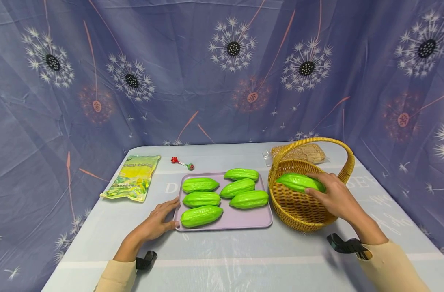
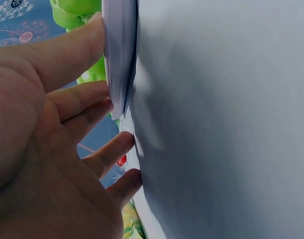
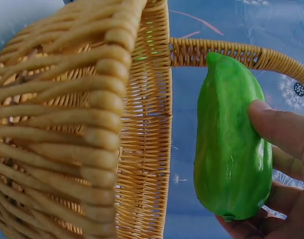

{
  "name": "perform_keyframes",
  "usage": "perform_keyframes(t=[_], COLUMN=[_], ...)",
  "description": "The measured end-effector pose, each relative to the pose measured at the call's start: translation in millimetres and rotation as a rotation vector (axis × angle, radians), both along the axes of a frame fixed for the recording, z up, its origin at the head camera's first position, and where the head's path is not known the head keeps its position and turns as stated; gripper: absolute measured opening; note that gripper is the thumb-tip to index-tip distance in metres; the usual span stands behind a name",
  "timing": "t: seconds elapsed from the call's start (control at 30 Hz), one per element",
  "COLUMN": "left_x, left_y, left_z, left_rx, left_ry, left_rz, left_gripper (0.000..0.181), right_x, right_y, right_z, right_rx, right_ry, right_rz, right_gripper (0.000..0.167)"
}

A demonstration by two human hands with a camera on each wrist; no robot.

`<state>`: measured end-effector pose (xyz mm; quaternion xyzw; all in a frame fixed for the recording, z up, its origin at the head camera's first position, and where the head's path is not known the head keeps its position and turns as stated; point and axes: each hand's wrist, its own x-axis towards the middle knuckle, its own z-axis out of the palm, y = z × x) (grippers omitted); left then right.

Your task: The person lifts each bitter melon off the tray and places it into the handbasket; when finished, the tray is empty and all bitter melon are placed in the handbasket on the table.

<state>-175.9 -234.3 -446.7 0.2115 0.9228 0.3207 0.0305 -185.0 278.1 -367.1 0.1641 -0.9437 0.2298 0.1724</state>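
Note:
My right hand (image 1: 334, 195) grips a green ridged fruit (image 1: 298, 182), pointed at one end, thumb on one side and fingers on the other. In the right wrist view the same fruit (image 3: 231, 139) is apart from the woven basket's rim (image 3: 112, 119). From the head view, it hangs over the mouth of the wicker basket (image 1: 291, 217), near the arched handle. My left hand (image 1: 154, 221) touches the left edge of a pale purple tray (image 1: 244, 221), thumb and fingers spread. Several similar green fruits (image 1: 201, 216) lie on that tray in two columns.
At the far left lies a yellow-green packet (image 1: 132, 178). A small red and green rattle-like object (image 1: 182, 163) is behind the tray. Behind the basket sits a clear bag with brown contents (image 1: 313, 154). Patterned cloth (image 1: 192, 81) hangs around the table's back and sides.

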Motion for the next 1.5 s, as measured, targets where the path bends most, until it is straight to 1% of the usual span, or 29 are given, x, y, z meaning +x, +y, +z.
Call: perform_keyframes(t=[0.17,0.37,0.6,0.93,1.27,1.37,1.5], left_x=[-0.1,-0.4,-0.5,-0.6,-0.2,-0.3,-0.5], left_y=[-0.1,-0.3,-0.6,-0.7,-0.1,-0.2,-0.3], left_z=[0.0,-0.7,-0.6,-0.4,0.1,-0.1,-0.4], left_rx=[-0.002,0.0,0.004,0.002,0.004,0.003,-0.003], left_ry=[-0.003,-0.012,-0.013,-0.014,-0.01,-0.013,-0.015], left_rz=[0.004,0.006,0.004,0.001,-0.001,0.0,0.002], left_gripper=[0.064,0.064,0.064,0.064,0.064,0.064,0.064], right_x=[-8.0,-18.4,-35.2,-57.5,-71.5,-75.6,-80.4], right_y=[0,0,2,7,13,14,16], right_z=[2.2,9.7,13.0,7.9,1.8,-1.1,-6.7], right_rx=[0.012,0.009,0.037,0.055,0.093,0.103,0.112], right_ry=[-0.019,-0.061,-0.094,-0.209,-0.302,-0.317,-0.309], right_rz=[-0.001,0.005,0.003,-0.018,-0.012,0.001,0.01], right_gripper=[0.045,0.047,0.047,0.052,0.05,0.045,0.04])
